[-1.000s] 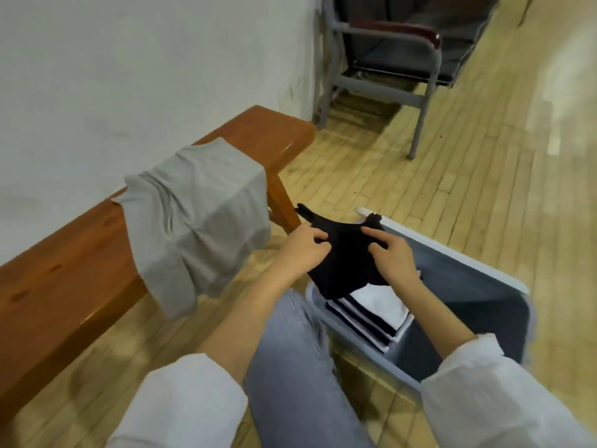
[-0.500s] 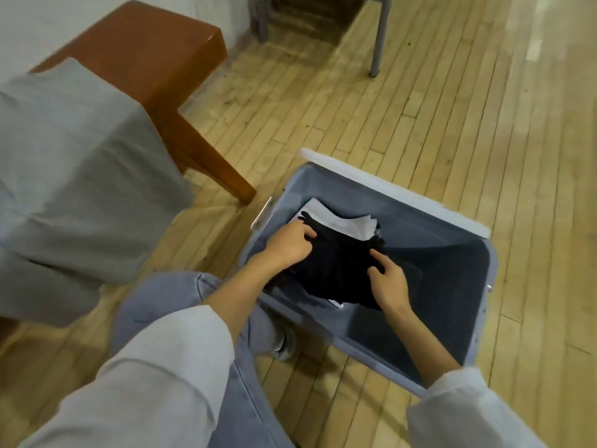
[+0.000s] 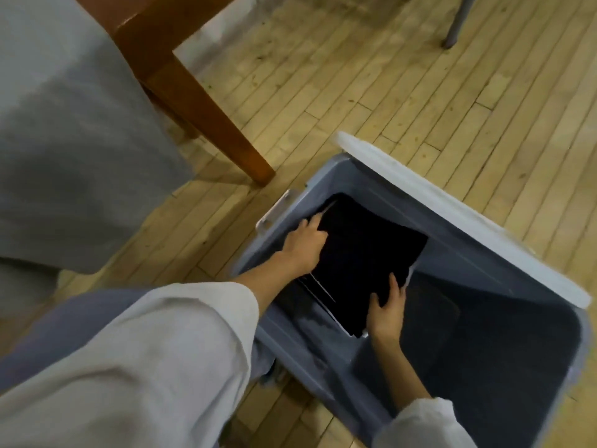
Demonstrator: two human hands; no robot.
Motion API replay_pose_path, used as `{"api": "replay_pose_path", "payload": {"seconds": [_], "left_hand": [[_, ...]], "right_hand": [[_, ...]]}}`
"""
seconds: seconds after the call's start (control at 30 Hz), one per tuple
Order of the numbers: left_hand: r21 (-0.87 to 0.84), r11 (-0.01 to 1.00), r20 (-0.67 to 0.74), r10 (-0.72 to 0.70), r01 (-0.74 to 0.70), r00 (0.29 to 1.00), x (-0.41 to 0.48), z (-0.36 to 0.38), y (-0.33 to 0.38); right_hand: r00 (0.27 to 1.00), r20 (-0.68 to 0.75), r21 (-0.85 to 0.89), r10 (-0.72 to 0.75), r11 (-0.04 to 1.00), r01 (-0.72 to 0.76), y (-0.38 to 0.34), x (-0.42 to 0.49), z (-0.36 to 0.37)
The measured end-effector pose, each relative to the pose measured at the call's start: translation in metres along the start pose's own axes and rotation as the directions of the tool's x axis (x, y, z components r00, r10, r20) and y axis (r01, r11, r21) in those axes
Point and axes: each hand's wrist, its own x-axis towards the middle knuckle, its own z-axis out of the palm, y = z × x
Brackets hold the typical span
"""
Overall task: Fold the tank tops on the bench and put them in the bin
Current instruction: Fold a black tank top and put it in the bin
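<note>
A folded black tank top [image 3: 365, 253] lies inside the blue-grey bin [image 3: 484, 276], on top of a stack whose white edges show beneath it. My left hand [image 3: 305, 245] holds the top's left edge, with its fingertips tucked under the cloth. At the near right corner, my right hand [image 3: 386, 310] rests on the cloth with fairly straight fingers. A grey tank top [image 3: 74, 156] hangs over the wooden bench [image 3: 200, 108] at the left.
The bin stands on a wooden plank floor beside the bench leg; it has a white rim [image 3: 452, 215] and a pale handle [image 3: 274, 215]. Its right half shows a bare dark bottom. A grey metal chair leg [image 3: 455, 30] stands at the top right.
Both hands have lowered the black tank top from above the bin onto the stack inside it. The white garment is now covered, and my view has dropped closer to the bin.
</note>
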Motion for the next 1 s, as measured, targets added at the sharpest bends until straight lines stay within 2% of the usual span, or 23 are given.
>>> {"api": "replay_pose_path", "payload": {"seconds": [0.07, 0.13, 0.17, 0.23, 0.27, 0.33, 0.4, 0.47, 0.57, 0.7, 0.9, 1.0], "left_hand": [[0.004, 0.998, 0.003, -0.063, 0.063, 0.998, -0.004, 0.012, -0.011], [0.036, 0.993, -0.054, -0.106, 0.108, 0.993, -0.006, 0.017, -0.007], [0.047, 0.989, -0.106, -0.133, 0.139, 0.985, -0.008, 0.020, 0.000], [0.062, 0.981, -0.224, -0.167, 0.185, 0.960, -0.009, 0.029, 0.015], [0.069, 0.981, -0.271, -0.156, 0.180, 0.950, -0.008, 0.034, 0.021], [0.107, 0.985, -0.272, -0.104, 0.138, 0.957, -0.005, 0.045, 0.027], [0.152, 0.982, -0.133, -0.094, 0.114, 0.987, -0.002, 0.053, 0.027], [0.160, 0.979, -0.026, -0.123, 0.125, 0.992, -0.001, 0.060, 0.024], [0.145, 0.982, 0.045, -0.132, 0.125, 0.990, -0.003, 0.068, 0.021], [0.117, 0.983, 0.068, -0.147, 0.139, 0.987, -0.006, 0.077, 0.017], [0.125, 0.990, 0.156, -0.089, 0.070, 0.984, 0.002, 0.078, 0.010], [0.131, 0.991, 0.227, -0.049, 0.019, 0.973, 0.006, 0.068, 0.004]], "right_hand": [[0.999, -0.036, -0.023, 0.009, 1.000, -0.009, 0.006, -0.002, 0.006], [0.987, -0.155, -0.028, 0.038, 0.999, -0.042, 0.001, -0.002, 0.008], [0.971, -0.239, -0.069, 0.003, 0.997, -0.020, -0.002, 0.001, 0.008], [0.918, -0.321, -0.283, -0.233, 0.948, 0.142, -0.011, 0.012, 0.012], [0.885, -0.276, -0.382, -0.375, 0.888, 0.257, -0.015, 0.022, 0.014], [0.832, -0.062, -0.492, -0.552, 0.742, 0.456, -0.027, 0.045, 0.022], [0.820, 0.135, -0.555, -0.557, 0.643, 0.528, -0.027, 0.067, 0.030], [0.875, 0.192, -0.642, -0.445, 0.617, 0.454, -0.013, 0.080, 0.032], [0.935, 0.098, -0.726, -0.341, 0.618, 0.302, 0.011, 0.081, 0.032], [0.946, -0.054, -0.712, -0.318, 0.677, 0.187, 0.021, 0.065, 0.040], [0.925, -0.175, -0.622, -0.338, 0.766, 0.162, 0.036, 0.066, 0.040], [0.926, -0.176, -0.609, -0.334, 0.776, 0.164, 0.036, 0.069, 0.041]]}}
